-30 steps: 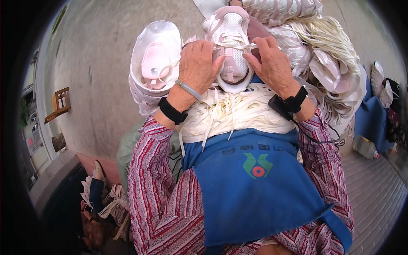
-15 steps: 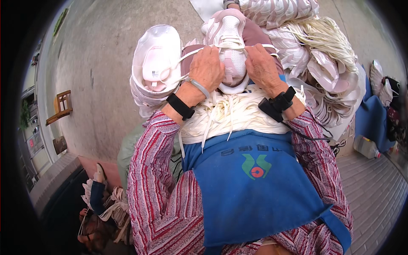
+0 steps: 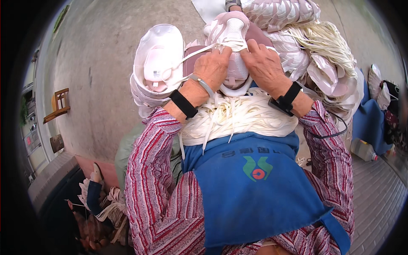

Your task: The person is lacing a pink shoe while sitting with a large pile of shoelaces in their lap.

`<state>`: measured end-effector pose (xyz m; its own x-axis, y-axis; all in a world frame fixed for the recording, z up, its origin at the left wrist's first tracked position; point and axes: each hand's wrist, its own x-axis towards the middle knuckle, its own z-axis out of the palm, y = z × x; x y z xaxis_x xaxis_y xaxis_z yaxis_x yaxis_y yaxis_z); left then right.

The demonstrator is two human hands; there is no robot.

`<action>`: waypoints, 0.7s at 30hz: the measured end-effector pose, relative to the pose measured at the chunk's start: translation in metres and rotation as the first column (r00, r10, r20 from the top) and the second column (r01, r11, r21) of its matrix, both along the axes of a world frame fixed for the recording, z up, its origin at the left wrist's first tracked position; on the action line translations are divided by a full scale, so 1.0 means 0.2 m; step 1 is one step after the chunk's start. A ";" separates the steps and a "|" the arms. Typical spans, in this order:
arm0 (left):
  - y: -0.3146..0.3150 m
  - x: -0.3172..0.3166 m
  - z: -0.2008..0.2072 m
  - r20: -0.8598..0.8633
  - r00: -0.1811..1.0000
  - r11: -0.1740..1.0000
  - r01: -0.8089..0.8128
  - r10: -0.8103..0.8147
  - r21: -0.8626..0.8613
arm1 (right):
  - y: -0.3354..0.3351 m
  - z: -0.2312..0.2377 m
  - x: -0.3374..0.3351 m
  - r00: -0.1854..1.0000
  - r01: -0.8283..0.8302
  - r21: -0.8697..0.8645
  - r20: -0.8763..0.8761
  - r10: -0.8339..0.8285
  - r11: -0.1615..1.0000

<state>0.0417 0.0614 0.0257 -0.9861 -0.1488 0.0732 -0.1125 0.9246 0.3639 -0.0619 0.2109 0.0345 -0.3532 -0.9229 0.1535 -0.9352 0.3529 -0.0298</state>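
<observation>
A pink and white sneaker [image 3: 235, 30] lies across my knees with its toe pointing away from me. Over its tongue, my left hand [image 3: 211, 70] is closed in a pinch on a white shoelace [image 3: 199, 52]. Close beside it, my right hand [image 3: 264, 63] also pinches lace at the shoe's eyelets; its fingertips partly hide the strand. A loop of lace runs left from the shoe over a stack of white shoe uppers [image 3: 158, 63]. Below the shoe, a thick bundle of cream laces [image 3: 242, 112] rests in my lap on a blue apron [image 3: 250, 199].
More pink and white uppers [image 3: 329, 76] are piled at the right, with a hank of laces [image 3: 327, 38] on top. A plastic jug [image 3: 364, 149] stands on the right. At far left is a small wooden chair [image 3: 58, 105]. Another person's hand [image 3: 91, 242] shows at lower left.
My hands have come closer together over the shoe. My right wrist has turned and its forearm has swung outward. The lace end that stuck out right of my right hand is less visible.
</observation>
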 end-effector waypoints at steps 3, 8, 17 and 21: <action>0.00 -0.03 0.02 0.108 0.994 0.996 0.019 -0.009 -0.089 | -0.03 0.03 -0.02 0.995 -0.075 0.069 -0.059 0.079 0.995; -0.04 -0.03 0.00 -0.282 0.950 0.969 0.071 -0.138 -0.235 | -0.01 0.02 -0.03 0.987 -0.084 -0.091 0.128 0.096 0.992; 0.13 0.22 0.10 -0.353 0.887 0.887 0.395 -0.299 0.240 | 0.19 0.33 0.18 0.398 0.106 -0.311 0.884 0.246 0.945; 0.09 0.24 0.07 -0.259 0.945 0.822 0.305 -0.198 0.482 | 0.16 0.34 0.19 0.556 0.138 -0.331 0.806 0.203 0.934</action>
